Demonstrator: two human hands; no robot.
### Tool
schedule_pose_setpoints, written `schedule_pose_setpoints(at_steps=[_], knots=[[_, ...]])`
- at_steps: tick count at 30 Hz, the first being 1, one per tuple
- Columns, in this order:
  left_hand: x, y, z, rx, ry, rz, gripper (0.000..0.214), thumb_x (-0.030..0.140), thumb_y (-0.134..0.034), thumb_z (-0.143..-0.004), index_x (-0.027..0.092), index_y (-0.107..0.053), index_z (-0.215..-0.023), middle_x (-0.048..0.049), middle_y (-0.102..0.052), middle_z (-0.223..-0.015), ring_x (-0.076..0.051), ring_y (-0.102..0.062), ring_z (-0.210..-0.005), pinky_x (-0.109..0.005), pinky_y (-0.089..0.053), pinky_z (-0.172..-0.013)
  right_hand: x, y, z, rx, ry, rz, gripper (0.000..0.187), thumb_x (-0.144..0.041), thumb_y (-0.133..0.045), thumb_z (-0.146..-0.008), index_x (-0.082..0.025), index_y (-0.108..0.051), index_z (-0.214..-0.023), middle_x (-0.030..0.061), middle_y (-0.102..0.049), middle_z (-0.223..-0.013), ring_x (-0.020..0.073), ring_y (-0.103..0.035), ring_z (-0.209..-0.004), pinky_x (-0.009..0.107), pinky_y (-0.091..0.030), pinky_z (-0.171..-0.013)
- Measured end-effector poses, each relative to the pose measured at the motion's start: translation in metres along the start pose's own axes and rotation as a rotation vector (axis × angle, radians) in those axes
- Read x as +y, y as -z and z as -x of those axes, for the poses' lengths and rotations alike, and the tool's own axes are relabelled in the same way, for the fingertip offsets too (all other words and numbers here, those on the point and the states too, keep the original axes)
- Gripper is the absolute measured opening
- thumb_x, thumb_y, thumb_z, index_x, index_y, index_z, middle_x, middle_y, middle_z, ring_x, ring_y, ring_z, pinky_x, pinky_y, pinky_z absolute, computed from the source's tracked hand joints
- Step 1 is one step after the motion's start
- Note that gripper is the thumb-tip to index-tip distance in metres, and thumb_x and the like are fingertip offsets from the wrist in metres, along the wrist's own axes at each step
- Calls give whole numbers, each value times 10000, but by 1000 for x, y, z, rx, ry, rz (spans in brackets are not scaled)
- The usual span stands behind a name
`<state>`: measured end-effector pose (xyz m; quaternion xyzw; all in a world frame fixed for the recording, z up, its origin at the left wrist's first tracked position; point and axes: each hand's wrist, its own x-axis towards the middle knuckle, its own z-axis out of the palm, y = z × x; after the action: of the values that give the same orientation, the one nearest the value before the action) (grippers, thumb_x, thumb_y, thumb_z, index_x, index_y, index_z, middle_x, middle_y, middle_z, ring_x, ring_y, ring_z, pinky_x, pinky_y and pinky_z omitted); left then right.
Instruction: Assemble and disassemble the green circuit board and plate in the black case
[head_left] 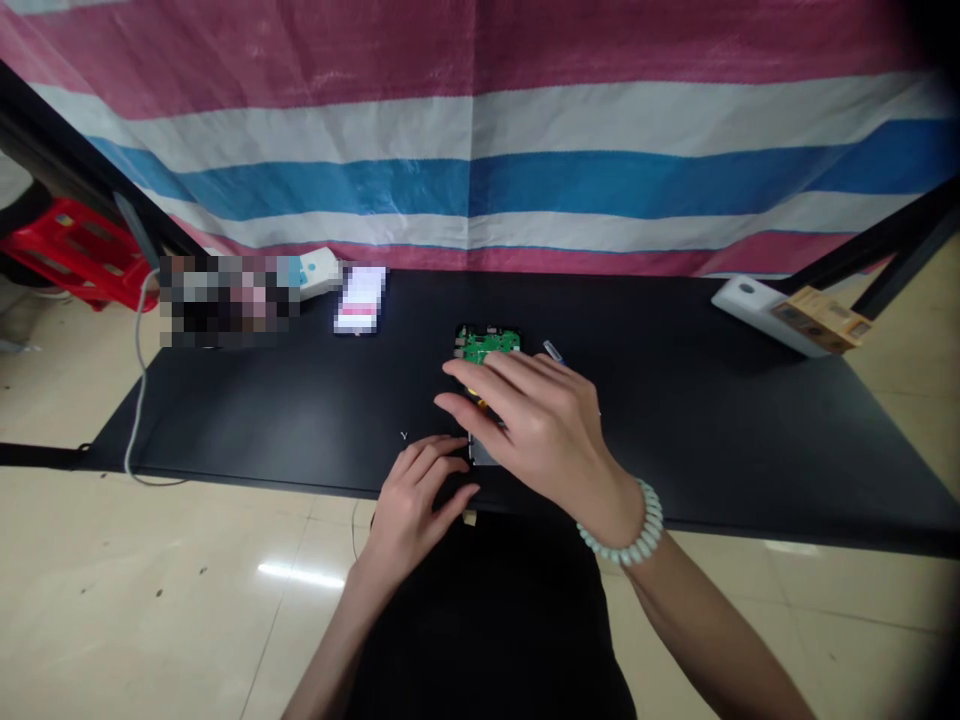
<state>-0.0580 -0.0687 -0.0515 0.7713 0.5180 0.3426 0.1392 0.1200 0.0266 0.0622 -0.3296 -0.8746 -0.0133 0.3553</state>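
A green circuit board point(491, 345) lies near the middle of the black table, its near side hidden by my right hand point(529, 415). That hand hovers or rests over it, thumb and index finger apart, with no held thing visible. A yellow-orange part point(481, 403) shows in the gap below the fingers. Closer to the table's front edge is a flat grey panel point(484, 453), mostly covered by the right hand. My left hand point(420, 490) is at the panel's left edge, fingertips at or touching it, thumb spread away from the fingers.
Tiny screw-like pieces point(403, 436) lie left of the panel. A blue-and-silver tool point(554, 352) is partly behind my right hand. A lit phone point(361, 300) and a white power strip point(319, 270) sit back left. A white object point(765, 312) and cardboard box point(821, 318) stand right.
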Motion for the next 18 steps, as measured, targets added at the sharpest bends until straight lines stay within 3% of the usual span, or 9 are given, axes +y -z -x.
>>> schedule_pose_setpoints(at_steps=[3,6,9,12,14,18], knots=[[0,1,-1,0,-7,6,129,265,-701,-1030,222,-664,-1145,-81,-728,-1255,-272,-628,-1277,-459,-551,-1061,1,5,-1,-44,-32,-11,310,-274,-496,-1100,-151,-726,-1268,104,-781,-1117,241,-719,-966,389,-564,-853],[-1,1,-2,2,-11,11,125,262,-697,-1031,225,-665,-1146,-81,-727,-1267,-271,-629,-1281,-463,-547,-1068,7,6,1,-69,4,-193,404,-136,-443,-1077,-144,-637,-1431,107,-747,-1301,230,-705,-1131,389,-580,-967],[0,1,-3,-4,-6,14,110,262,-690,-1032,233,-672,-1137,-81,-719,-1296,-273,-625,-1291,-476,-540,-1077,15,0,3,-21,12,-272,344,-178,-530,-1090,-202,-674,-1402,65,-780,-1200,194,-721,-1045,370,-588,-961],[0,1,-3,-8,-4,18,107,258,-690,-1030,232,-670,-1133,-80,-713,-1318,-270,-620,-1298,-473,-537,-1081,18,-5,4,41,16,-180,237,-314,-647,-1065,-212,-763,-1245,46,-799,-1017,194,-709,-899,364,-583,-874],[1,1,-3,-4,-4,13,111,256,-694,-1028,230,-668,-1133,-77,-716,-1306,-268,-619,-1294,-464,-537,-1079,16,-5,4,41,17,-116,254,-337,-625,-1074,-186,-770,-1218,54,-800,-985,207,-701,-885,370,-576,-842],[1,1,-2,-1,2,6,123,258,-700,-1024,225,-663,-1136,-78,-722,-1268,-266,-625,-1277,-449,-543,-1064,9,2,3,-35,12,-133,391,-198,-472,-1085,-131,-662,-1420,121,-758,-1307,261,-691,-1129,431,-583,-961]])
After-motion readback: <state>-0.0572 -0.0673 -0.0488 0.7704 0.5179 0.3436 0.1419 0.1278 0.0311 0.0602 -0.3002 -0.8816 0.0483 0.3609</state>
